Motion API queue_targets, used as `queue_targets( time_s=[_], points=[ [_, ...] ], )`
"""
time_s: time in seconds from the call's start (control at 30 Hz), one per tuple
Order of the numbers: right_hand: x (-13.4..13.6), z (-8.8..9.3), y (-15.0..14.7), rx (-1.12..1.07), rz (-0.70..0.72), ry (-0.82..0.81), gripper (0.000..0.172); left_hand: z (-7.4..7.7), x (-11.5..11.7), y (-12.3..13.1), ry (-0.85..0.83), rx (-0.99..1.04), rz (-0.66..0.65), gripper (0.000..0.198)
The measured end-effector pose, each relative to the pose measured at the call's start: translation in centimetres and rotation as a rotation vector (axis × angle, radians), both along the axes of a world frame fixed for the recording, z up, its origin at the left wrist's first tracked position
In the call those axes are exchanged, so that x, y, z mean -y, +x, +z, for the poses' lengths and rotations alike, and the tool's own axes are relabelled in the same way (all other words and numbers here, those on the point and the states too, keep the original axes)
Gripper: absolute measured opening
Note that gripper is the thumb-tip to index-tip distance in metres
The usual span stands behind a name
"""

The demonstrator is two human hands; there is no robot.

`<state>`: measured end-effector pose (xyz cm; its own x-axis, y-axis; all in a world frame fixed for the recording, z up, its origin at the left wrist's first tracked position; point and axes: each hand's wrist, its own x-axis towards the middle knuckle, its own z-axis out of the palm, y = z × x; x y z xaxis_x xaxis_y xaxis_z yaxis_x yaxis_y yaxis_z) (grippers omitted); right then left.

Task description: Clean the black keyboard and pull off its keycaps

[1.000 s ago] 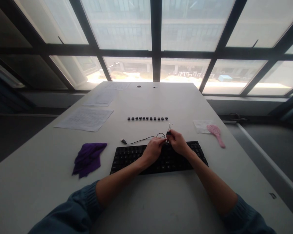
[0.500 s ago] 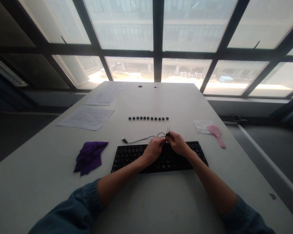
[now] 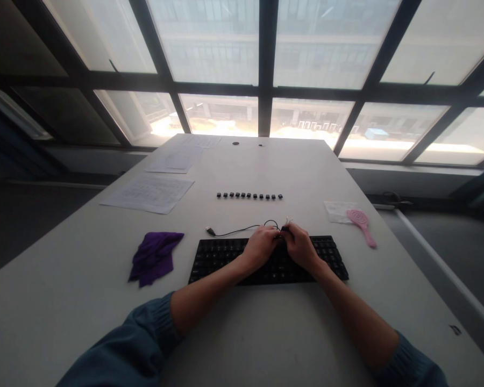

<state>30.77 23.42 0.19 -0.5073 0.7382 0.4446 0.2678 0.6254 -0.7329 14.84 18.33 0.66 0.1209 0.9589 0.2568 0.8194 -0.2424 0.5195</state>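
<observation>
A black keyboard lies flat in front of me, with my forearms reaching across it. Over its far edge, my right hand pinches a small black clip with thin wire arms that stick out beyond the fingers. Close against it, my left hand is closed, thumb and fingers together; what lies between them is hidden. A black USB cable runs behind the keyboard, its plug to the left and a loop by my fingers. Farther back, several small black keycaps stand in a row.
A crumpled purple cloth lies left of the keyboard. Sheets of paper are at the back left. To the right, a pink hairbrush rests partly over a clear plastic bag. The white table reaches toward the windows.
The view has shifted slightly, so everything sits a little farther right. The wire arms have tipped from upright toward the right and now show less above my right hand. Both hands remain together.
</observation>
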Motion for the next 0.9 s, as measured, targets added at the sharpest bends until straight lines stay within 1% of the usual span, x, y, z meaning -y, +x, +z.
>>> queue_targets(
  time_s=[0.17,0.3,0.43,0.57,0.67,0.73,0.9],
  points=[
    [-0.2,-0.6,0.1,-0.03,-0.019,-0.007,0.011,-0.3,0.5,0.4,0.026,-0.077,0.039,0.013],
    [-0.3,-0.9,0.4,-0.04,-0.011,0.003,0.011,-0.3,0.8,0.7,0.057,-0.144,0.035,0.015],
    [-0.2,-1.1,0.5,-0.099,-0.037,0.003,0.011,-0.2,1.0,1.0,0.128,-0.176,0.046,0.014],
    [-0.1,-0.9,0.5,-0.121,-0.028,0.04,0.012,-0.1,1.1,1.2,0.149,-0.15,0.056,0.013],
    [0.0,-0.7,0.5,-0.162,-0.081,0.021,0.011,0.2,1.2,1.2,0.143,-0.084,0.046,0.011],
    [0.0,-0.7,0.5,-0.185,-0.109,0.003,0.01,0.4,1.3,1.2,0.141,-0.029,0.028,0.014],
    [-0.2,-0.9,0.4,-0.177,-0.113,0.002,0.011,0.4,1.2,1.0,0.131,0.035,-0.01,0.015]
  ],
)
